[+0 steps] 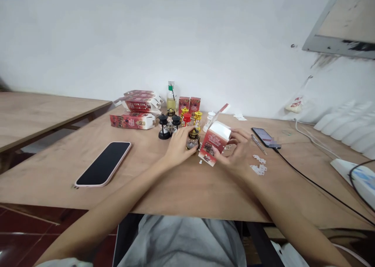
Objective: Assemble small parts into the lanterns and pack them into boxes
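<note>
My left hand [179, 145] is wrapped round a small glass lantern with a dark gold-trimmed top [193, 138], held on the wooden table [181, 185]. My right hand [236, 151] grips a small red and white printed box [215, 142], tilted, its open end facing the lantern. The two hands are close together at the middle of the table. Just behind them stand several miniature lanterns, black [163, 127], red [186, 119] and gold [198, 118].
A phone in a pink case [103, 164] lies face up at the left. Flat red boxes [133, 120] are stacked at the back left beside a bottle [171, 96] and two upright red boxes [189, 104]. Another phone [263, 136] with a black cable, a small tool and white paper scraps [259, 168] lie at the right.
</note>
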A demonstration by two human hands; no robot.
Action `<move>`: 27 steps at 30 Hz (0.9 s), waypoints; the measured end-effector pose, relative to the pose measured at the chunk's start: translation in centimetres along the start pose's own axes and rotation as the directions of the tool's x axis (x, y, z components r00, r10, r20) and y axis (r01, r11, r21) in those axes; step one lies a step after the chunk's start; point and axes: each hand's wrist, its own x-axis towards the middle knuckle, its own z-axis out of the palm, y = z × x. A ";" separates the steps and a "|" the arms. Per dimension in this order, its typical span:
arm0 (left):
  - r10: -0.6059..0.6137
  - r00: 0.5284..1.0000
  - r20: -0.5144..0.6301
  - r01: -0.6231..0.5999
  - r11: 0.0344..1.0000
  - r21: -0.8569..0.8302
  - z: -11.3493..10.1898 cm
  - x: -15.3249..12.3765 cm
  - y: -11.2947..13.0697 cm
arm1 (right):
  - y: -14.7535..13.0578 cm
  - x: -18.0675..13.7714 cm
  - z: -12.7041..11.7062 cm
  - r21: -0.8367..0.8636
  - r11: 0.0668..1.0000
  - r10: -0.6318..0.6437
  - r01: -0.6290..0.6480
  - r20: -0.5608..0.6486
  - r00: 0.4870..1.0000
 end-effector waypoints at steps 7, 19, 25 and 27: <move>-0.035 0.997 -0.062 0.041 0.995 0.093 -0.9 -0.2 -0.4 | -0.4 -1.2 0.4 -0.030 0.998 -0.064 0.064 0.005 0.998; -0.113 0.993 -0.045 0.096 0.957 -0.275 0.2 -0.6 -0.9 | -0.6 -2.5 1.2 0.018 0.997 -0.073 0.071 0.225 0.972; -0.133 0.989 -0.060 0.117 0.970 -0.214 0.1 -0.6 -1.4 | -1.0 -1.7 0.8 0.111 0.986 0.067 -0.122 0.409 0.910; -0.137 0.988 -0.072 0.122 0.976 -0.182 -0.1 -0.5 -1.4 | -1.1 -1.4 0.7 0.112 0.986 0.067 -0.127 0.431 0.900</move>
